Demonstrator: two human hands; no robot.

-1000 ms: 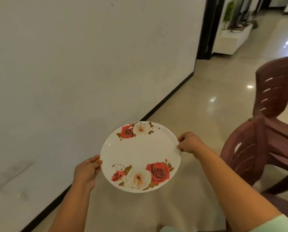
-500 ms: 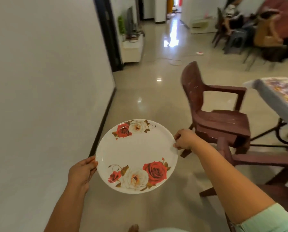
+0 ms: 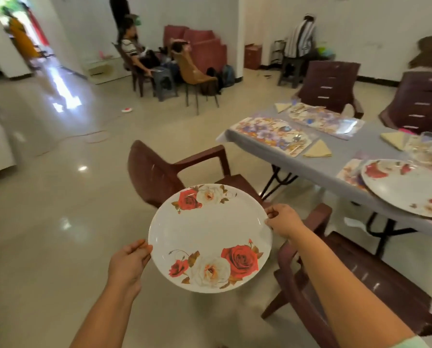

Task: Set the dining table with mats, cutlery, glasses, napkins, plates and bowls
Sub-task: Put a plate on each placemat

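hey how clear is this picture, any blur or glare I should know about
Head view: the carried plate and both hands, left hand and right hand, are fairly sharp; the table at right smears with motion blur; window glare streaks the floor; wide-angle bending at edges.

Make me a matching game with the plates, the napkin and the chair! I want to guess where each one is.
Things:
1. carried plate
2. second rose plate
3. folded napkin
4. nearest chair

Places:
a. lying on the table beside a flowery mat
b. held at its rim by the left hand and right hand
c. on the floor, under the right arm
d. resting at the table's near edge

Pairs: 1-b, 2-d, 3-a, 4-c
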